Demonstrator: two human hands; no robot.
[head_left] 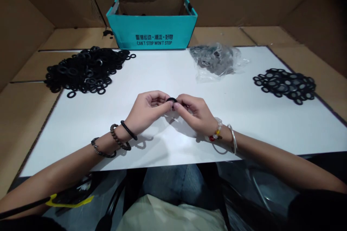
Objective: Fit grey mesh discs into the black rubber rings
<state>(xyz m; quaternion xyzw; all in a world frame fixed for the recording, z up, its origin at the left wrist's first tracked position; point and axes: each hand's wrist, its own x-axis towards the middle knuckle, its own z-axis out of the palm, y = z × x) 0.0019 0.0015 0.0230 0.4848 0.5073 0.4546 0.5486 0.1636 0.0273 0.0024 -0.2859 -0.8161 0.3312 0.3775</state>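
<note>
Between the fingertips of both hands, above the middle of the white board, is a black ring (171, 99). My left hand (149, 108) pinches its left side with thumb and fingers. On the right side, my right hand (193, 111) pinches it the same way, the two thumbs nearly touching. The ring's lower part is hidden by the thumbs. A heap of loose black rings (86, 70) lies to the left. At the right is a smaller pile of black rings (286, 85) with grey centres.
A turquoise box (151, 30), open at the top, stands at the back. Right of it lies a clear plastic bag (217, 59) of grey discs. The white board (89, 126) rests on cardboard, with cardboard walls (230, 0) behind and at both sides.
</note>
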